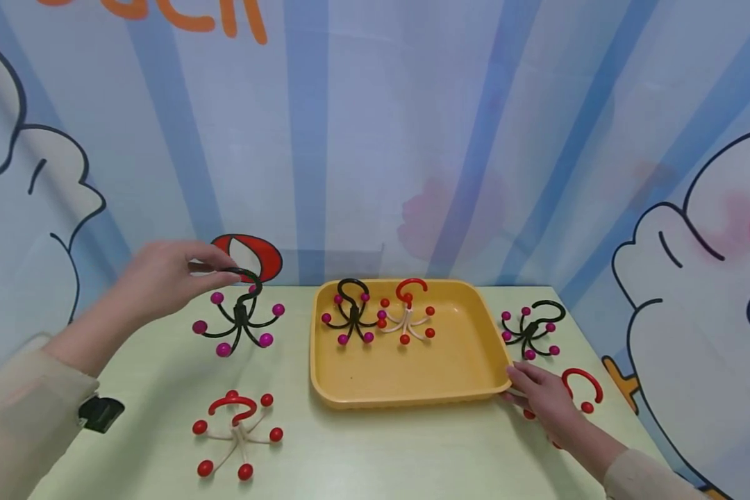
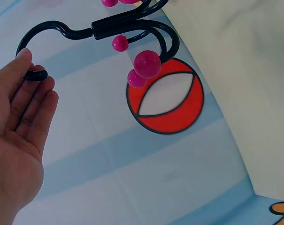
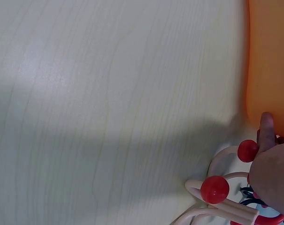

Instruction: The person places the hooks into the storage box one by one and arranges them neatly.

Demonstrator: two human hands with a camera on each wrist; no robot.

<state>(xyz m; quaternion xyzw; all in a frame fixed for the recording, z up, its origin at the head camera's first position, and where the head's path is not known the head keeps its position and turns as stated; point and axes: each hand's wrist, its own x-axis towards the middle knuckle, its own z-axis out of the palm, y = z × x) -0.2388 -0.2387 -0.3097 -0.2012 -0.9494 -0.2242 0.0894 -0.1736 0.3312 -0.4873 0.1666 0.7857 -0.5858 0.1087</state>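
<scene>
"How many black hooks with magenta balls (image 1: 240,314)?"
"Three: one pinched by the left hand (image 1: 165,281) above the bench (image 1: 362,451), one inside the yellow rectangular tray (image 1: 412,371), one right of it."
"White, red-balled hooks (image 1: 239,434)?"
"Three, placed likewise: left, inside, right. The right hand (image 1: 550,397) grips the tray's corner."

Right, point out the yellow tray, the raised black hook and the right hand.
Yellow tray (image 1: 412,371): head view, on its bare floor.
Raised black hook (image 1: 240,316): head view, on its central stem.
Right hand (image 1: 545,396): head view, on the back of the hand.
</scene>
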